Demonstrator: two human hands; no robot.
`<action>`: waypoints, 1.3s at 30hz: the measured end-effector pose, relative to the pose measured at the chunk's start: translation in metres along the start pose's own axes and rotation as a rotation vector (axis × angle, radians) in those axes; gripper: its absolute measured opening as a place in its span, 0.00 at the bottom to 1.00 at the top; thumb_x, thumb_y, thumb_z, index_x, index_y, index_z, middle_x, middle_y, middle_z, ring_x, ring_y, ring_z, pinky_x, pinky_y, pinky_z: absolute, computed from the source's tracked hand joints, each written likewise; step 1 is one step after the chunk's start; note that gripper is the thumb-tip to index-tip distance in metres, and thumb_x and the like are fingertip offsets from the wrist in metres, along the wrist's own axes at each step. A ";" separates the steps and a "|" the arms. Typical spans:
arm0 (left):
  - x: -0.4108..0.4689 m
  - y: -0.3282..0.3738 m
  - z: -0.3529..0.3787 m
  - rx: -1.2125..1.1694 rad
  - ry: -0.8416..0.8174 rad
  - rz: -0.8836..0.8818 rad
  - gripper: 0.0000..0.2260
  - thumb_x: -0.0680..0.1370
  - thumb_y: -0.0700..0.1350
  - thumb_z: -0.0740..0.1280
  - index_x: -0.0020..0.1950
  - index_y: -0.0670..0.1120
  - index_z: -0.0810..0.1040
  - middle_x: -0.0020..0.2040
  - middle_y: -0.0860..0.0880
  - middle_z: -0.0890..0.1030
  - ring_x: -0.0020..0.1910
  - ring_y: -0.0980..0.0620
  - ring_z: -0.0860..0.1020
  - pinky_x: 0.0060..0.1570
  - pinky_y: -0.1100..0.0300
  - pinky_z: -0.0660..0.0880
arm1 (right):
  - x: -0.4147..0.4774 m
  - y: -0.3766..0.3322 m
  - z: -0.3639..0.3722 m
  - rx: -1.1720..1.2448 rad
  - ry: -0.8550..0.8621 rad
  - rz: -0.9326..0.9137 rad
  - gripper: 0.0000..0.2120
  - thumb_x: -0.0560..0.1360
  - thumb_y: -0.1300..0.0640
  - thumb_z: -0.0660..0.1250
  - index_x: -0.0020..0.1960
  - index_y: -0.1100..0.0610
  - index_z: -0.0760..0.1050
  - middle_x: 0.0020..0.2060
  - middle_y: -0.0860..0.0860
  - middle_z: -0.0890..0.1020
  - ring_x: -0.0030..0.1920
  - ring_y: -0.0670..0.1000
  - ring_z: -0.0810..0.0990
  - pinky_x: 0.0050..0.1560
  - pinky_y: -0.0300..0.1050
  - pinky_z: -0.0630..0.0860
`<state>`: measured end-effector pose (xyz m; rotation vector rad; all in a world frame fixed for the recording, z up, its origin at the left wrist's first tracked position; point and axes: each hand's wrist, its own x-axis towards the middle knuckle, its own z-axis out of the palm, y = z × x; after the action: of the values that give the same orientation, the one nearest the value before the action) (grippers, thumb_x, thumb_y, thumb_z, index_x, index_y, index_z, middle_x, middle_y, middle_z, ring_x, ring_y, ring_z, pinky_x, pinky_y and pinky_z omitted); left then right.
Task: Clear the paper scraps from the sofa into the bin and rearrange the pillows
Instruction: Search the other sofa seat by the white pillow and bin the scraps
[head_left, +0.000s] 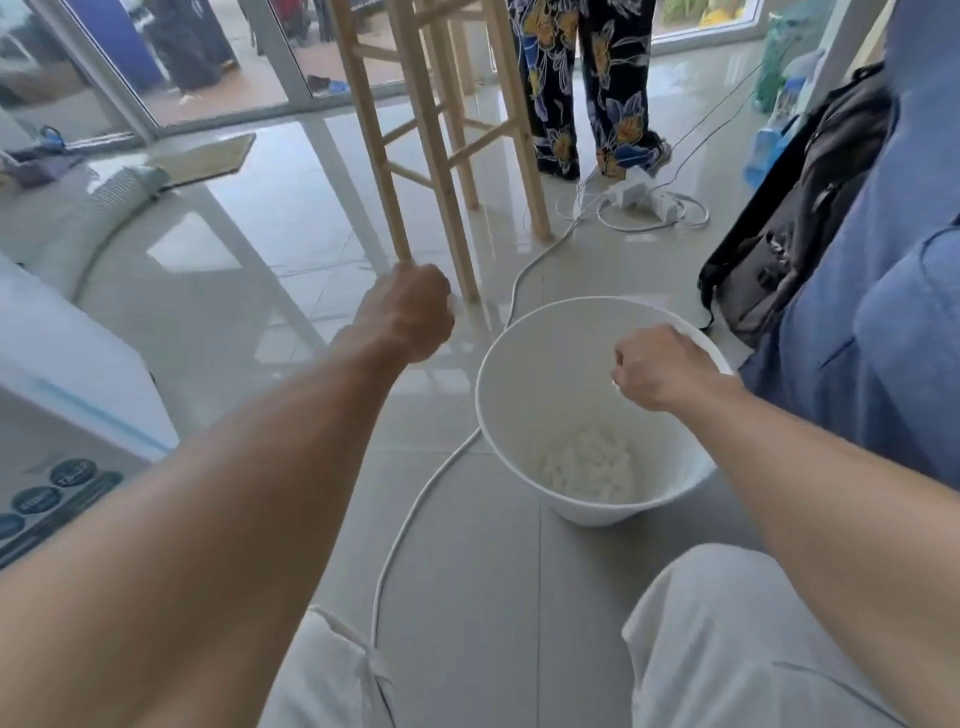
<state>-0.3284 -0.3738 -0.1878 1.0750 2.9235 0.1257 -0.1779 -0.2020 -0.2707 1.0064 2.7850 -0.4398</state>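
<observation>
A white round bin (511, 415) stands on the tiled floor beside the blue sofa (883, 332). Crumpled white paper scraps (589, 462) lie at its bottom. My right hand (660, 366) hovers over the bin's right rim with fingers curled downward; a small bit of white shows at the fingertips, and I cannot tell whether it holds a scrap. My left hand (408, 312) hangs left of the bin, above the floor, fingers closed in a loose fist with nothing visible in it. No pillows are in view.
A white cable (415, 514) runs across the floor past the bin to a power strip (641, 195). Wooden stool legs (426, 135) stand just beyond my left hand. A black backpack (789, 208) leans on the sofa. Another person's patterned trousers (587, 88) stand farther off. A white appliance (67, 364) is at left.
</observation>
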 end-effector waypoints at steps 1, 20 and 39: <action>-0.005 -0.003 0.009 0.006 -0.028 -0.019 0.10 0.77 0.42 0.60 0.36 0.43 0.74 0.41 0.42 0.72 0.38 0.40 0.72 0.37 0.54 0.69 | -0.002 0.000 0.009 0.026 -0.051 -0.020 0.14 0.76 0.55 0.62 0.60 0.50 0.78 0.62 0.56 0.77 0.61 0.60 0.75 0.56 0.46 0.72; 0.017 0.063 0.107 -0.181 -0.133 0.164 0.18 0.77 0.35 0.59 0.62 0.49 0.80 0.62 0.42 0.77 0.57 0.41 0.77 0.57 0.51 0.76 | -0.013 0.064 0.047 -0.011 0.075 0.005 0.35 0.80 0.47 0.56 0.79 0.57 0.43 0.78 0.53 0.44 0.78 0.53 0.40 0.75 0.50 0.42; 0.028 0.104 0.223 0.270 -0.792 0.284 0.27 0.80 0.62 0.54 0.73 0.49 0.70 0.74 0.47 0.67 0.72 0.43 0.64 0.70 0.50 0.62 | -0.010 0.076 0.064 0.010 0.086 -0.014 0.33 0.81 0.52 0.53 0.79 0.59 0.41 0.78 0.56 0.39 0.77 0.53 0.36 0.75 0.48 0.41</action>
<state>-0.2711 -0.2615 -0.4009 1.2028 2.1049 -0.5694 -0.1190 -0.1728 -0.3462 1.0320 2.8705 -0.4226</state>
